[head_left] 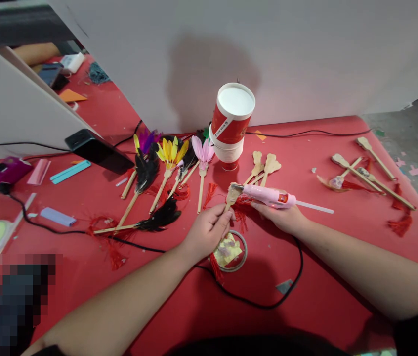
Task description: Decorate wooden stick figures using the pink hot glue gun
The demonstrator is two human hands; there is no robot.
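Wooden paddle (233, 195) sits pinched between the closed thumb and fingers of the left hand (210, 230), its wide end at the nozzle of a pink glue gun (268, 196), which the right hand (280, 217) grips. Nearer lies a tape ring (245, 249); beyond stand stacked cups (231, 122), with bare paddles (268, 165) near their base, feathered sticks (170, 154) leftward and tasselled sticks (386, 189) farther right on the red table (320, 306).

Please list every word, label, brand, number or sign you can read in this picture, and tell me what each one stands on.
No text here can be read with certainty.
Upper red paper cup: small dark marks on its white stripe, too small to read; a partial gold mark near its right edge, also unreadable.
Pink glue gun: a red-orange patch on its body, no legible lettering.
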